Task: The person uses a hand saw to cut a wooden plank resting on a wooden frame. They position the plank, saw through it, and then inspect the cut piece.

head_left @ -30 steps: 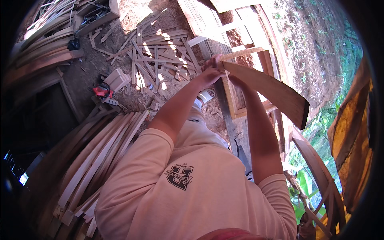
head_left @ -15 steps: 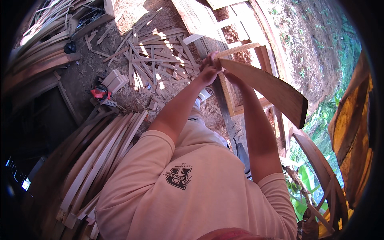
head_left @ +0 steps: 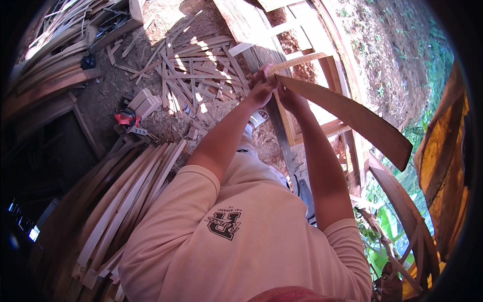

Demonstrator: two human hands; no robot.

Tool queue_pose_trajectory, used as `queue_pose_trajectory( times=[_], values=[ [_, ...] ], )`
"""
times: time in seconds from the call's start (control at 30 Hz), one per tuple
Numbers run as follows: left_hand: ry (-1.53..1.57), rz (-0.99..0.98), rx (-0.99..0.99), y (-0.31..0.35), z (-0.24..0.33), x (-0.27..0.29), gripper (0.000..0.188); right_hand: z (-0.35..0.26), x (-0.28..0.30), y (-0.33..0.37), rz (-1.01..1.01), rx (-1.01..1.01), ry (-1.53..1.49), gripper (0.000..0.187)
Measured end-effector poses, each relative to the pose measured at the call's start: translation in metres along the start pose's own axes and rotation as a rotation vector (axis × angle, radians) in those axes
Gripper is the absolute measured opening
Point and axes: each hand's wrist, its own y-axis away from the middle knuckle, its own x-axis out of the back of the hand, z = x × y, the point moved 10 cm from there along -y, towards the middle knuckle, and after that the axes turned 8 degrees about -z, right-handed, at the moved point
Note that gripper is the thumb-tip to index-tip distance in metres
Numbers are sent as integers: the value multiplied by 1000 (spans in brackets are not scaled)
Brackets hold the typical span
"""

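Both hands, left hand & right hand, closed on curved board's near end; it's swung slightly right, nearer wooden frame since 1 s ago.

Bright, patchy daylight seen through a fisheye lens.
Sun patches glare on the wood scraps; the left side is sunk in shadow, and straight edges are bent toward the black rim.

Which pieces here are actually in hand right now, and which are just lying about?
In hand:
- curved wooden plank, gripped at its near end by left hand and right hand
- thin wooden strip by the left hand's fingers

Lying about:
- scattered slats
- stacked curved boards
- red tool
- wooden frame
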Motion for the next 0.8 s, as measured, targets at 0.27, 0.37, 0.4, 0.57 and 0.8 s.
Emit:
queue_pose_trajectory(
  times=[0.27, 0.37, 0.4, 0.57, 0.8],
  values=[
    [95, 21, 136, 0, 12, 14, 81, 7, 6, 49, 69, -82, -134, 27],
    [79, 20, 132, -1, 9, 15, 80, -3, 8, 45, 27, -104, -132, 30],
    [71, 15, 125, -1, 11, 15, 80, -3, 7, 42, 9, -79, -118, 30],
    [39, -26, 179, 1, 19, 14, 79, 5, -3, 39, 73, -74, 0, 29],
    [4, 14, 124, 0, 10, 16, 74, -11, 3, 28, 4, -15, -71, 28]
  ],
)
